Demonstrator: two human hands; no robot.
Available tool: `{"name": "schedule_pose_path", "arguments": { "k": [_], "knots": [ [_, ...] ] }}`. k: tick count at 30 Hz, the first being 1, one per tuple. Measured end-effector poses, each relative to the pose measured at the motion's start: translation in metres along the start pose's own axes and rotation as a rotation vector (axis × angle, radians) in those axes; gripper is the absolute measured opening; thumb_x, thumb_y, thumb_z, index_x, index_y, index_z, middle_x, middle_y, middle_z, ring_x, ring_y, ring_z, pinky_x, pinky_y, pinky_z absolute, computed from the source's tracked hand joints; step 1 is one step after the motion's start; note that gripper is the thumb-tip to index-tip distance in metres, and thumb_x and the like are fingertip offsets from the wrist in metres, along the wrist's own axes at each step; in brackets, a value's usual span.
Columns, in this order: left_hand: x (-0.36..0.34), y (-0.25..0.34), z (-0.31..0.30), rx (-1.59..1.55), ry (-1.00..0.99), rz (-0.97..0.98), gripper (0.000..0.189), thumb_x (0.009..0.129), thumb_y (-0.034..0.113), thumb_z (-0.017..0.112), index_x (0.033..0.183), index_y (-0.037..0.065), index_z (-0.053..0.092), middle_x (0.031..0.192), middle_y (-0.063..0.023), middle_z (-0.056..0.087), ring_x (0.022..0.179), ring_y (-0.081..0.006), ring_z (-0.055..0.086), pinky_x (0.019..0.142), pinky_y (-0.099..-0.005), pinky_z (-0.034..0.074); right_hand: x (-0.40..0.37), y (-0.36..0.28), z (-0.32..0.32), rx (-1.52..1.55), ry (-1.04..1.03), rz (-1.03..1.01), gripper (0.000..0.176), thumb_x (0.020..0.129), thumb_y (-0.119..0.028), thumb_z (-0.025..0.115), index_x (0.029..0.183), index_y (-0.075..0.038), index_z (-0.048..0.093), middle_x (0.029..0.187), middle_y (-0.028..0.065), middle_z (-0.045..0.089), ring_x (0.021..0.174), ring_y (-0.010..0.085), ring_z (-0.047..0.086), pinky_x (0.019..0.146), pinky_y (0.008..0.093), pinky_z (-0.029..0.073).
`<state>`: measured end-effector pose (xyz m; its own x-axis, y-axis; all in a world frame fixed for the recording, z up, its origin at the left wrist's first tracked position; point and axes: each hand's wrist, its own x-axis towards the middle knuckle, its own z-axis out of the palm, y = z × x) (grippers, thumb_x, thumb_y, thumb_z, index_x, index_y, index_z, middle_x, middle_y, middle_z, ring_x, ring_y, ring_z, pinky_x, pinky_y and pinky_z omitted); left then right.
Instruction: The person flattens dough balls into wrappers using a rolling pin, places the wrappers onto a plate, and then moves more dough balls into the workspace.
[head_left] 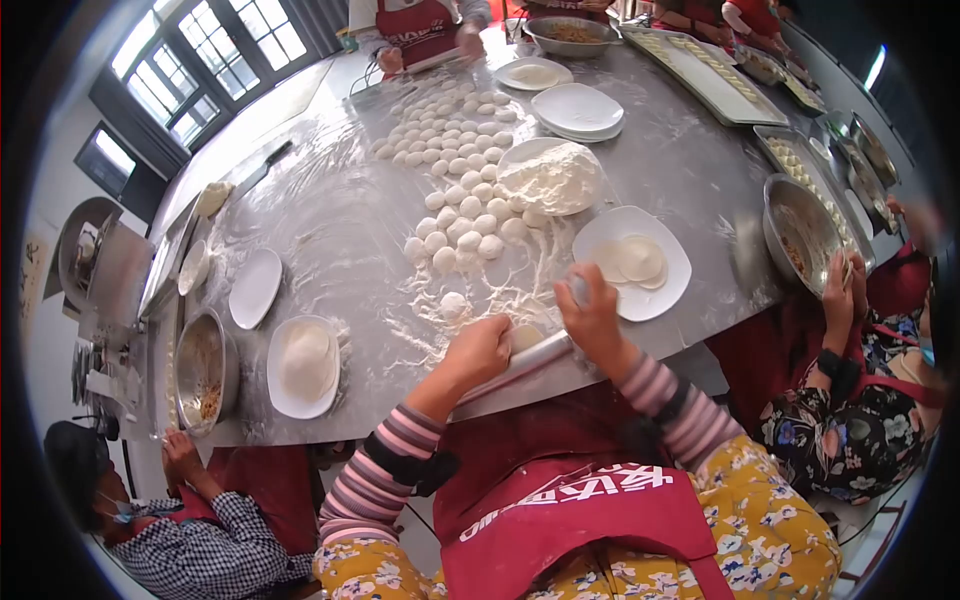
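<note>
Near the table's front edge, my left hand (478, 352) is closed at the left side of a small pale dough piece (525, 337). My right hand (592, 312) is wrapped round a rolling pin (578, 291), whose end shows at the fingers. A single dough ball (454, 305) lies in scattered flour just beyond my left hand. Many flattened dough balls (468, 208) spread farther back. Beside them stands a plate heaped with flour (550, 176). Right of my right hand, a white plate (665, 290) holds thin round wrappers (637, 262).
At left are a plate of stacked wrappers (306, 362), an empty white plate (256, 288) and a metal bowl (206, 372) by a person. Another person's hands are beside the right metal bowl (803, 236). More people and trays (705, 78) are at the back.
</note>
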<state>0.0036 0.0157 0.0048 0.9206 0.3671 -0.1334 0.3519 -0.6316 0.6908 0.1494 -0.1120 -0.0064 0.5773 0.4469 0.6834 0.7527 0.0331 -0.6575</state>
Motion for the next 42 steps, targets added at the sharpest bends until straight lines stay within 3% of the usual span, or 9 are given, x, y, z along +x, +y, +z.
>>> {"name": "schedule_pose_path", "arguments": {
  "k": [11, 15, 16, 24, 29, 31, 36, 39, 42],
  "knots": [
    [-0.005, -0.02, -0.009, -0.257, -0.13, -0.057, 0.013, 0.079, 0.005, 0.053, 0.09, -0.002, 0.058, 0.081, -0.0212, 0.062, 0.078, -0.035, 0.06, 0.071, -0.0399, 0.046, -0.031, -0.018, -0.031, 0.057, 0.002, 0.053, 0.026, 0.073, -0.001, 0.069, 0.09, -0.004, 0.049, 0.07, 0.0149, 0.056, 0.06, 0.0346, 0.058, 0.053, 0.0379, 0.046],
    [0.005, -0.011, -0.009, -0.035, -0.04, 0.035, 0.012, 0.083, 0.005, 0.054, 0.093, -0.002, 0.055, 0.072, -0.0083, 0.057, 0.067, -0.0151, 0.053, 0.062, -0.0301, 0.044, 0.012, 0.002, 0.013, 0.05, 0.026, -0.003, 0.023, 0.076, -0.004, 0.066, 0.091, -0.004, 0.049, 0.071, 0.0165, 0.056, 0.064, 0.0382, 0.058, 0.053, 0.0411, 0.045],
    [0.01, -0.013, -0.009, -0.053, -0.038, -0.01, 0.015, 0.082, 0.008, 0.055, 0.093, -0.001, 0.058, 0.084, -0.0186, 0.063, 0.079, -0.026, 0.062, 0.069, -0.034, 0.047, 0.021, 0.007, 0.025, 0.064, 0.025, -0.012, 0.023, 0.076, -0.004, 0.066, 0.091, -0.004, 0.049, 0.072, 0.0162, 0.056, 0.064, 0.0385, 0.058, 0.053, 0.0412, 0.045],
    [0.008, -0.004, -0.004, -0.072, -0.057, -0.006, 0.013, 0.073, 0.01, 0.064, 0.081, 0.0, 0.058, 0.071, -0.015, 0.06, 0.066, -0.0255, 0.059, 0.062, -0.0355, 0.045, -0.018, -0.003, -0.024, -0.138, -0.062, -0.293, 0.026, 0.075, -0.002, 0.068, 0.092, -0.003, 0.049, 0.072, 0.0141, 0.054, 0.058, 0.0326, 0.057, 0.049, 0.0372, 0.043],
    [0.067, 0.039, -0.001, -0.17, -0.212, 0.086, 0.016, 0.079, 0.01, 0.062, 0.087, -0.002, 0.056, 0.075, -0.0126, 0.059, 0.071, -0.0192, 0.058, 0.063, -0.034, 0.045, -0.033, -0.018, -0.042, 0.222, -0.054, 0.044, 0.025, 0.076, -0.002, 0.067, 0.093, -0.004, 0.05, 0.071, 0.0139, 0.058, 0.061, 0.0316, 0.061, 0.052, 0.0345, 0.046],
    [0.087, 0.058, -0.001, -0.666, -0.251, 0.046, 0.015, 0.084, 0.009, 0.058, 0.095, 0.0, 0.055, 0.08, -0.0025, 0.058, 0.071, -0.0093, 0.052, 0.062, -0.0256, 0.044, -0.032, -0.018, -0.04, 0.248, -0.049, 0.045, 0.025, 0.076, -0.002, 0.067, 0.094, -0.004, 0.05, 0.071, 0.0138, 0.059, 0.062, 0.0316, 0.061, 0.053, 0.0341, 0.046],
    [0.077, 0.004, -0.043, 0.325, 0.186, 0.041, 0.026, 0.074, 0.018, 0.069, 0.088, -0.001, 0.056, 0.081, -0.0137, 0.06, 0.074, -0.0249, 0.059, 0.066, -0.0339, 0.047, -0.033, -0.017, -0.043, 0.242, -0.078, 0.029, 0.026, 0.076, -0.002, 0.067, 0.094, -0.004, 0.049, 0.071, 0.0137, 0.058, 0.062, 0.0318, 0.061, 0.053, 0.0344, 0.046],
    [0.041, -0.019, -0.062, 0.547, 0.015, -0.219, 0.032, 0.068, 0.02, 0.071, 0.089, 0.0, 0.057, 0.08, -0.019, 0.06, 0.076, -0.0364, 0.059, 0.07, -0.0457, 0.046, -0.034, -0.017, -0.041, 0.252, -0.057, 0.038, 0.025, 0.076, -0.002, 0.068, 0.093, -0.004, 0.05, 0.071, 0.013, 0.058, 0.062, 0.0316, 0.061, 0.053, 0.0343, 0.046],
    [0.023, -0.044, -0.057, 0.516, 0.178, -0.051, 0.034, 0.065, 0.021, 0.074, 0.083, 0.0, 0.055, 0.074, -0.016, 0.058, 0.069, -0.0281, 0.057, 0.063, -0.0367, 0.046, -0.03, -0.017, -0.04, 0.17, -0.047, 0.007, 0.024, 0.076, -0.002, 0.068, 0.091, -0.004, 0.05, 0.07, 0.0122, 0.057, 0.061, 0.0303, 0.06, 0.053, 0.0339, 0.046]
  ]
}}
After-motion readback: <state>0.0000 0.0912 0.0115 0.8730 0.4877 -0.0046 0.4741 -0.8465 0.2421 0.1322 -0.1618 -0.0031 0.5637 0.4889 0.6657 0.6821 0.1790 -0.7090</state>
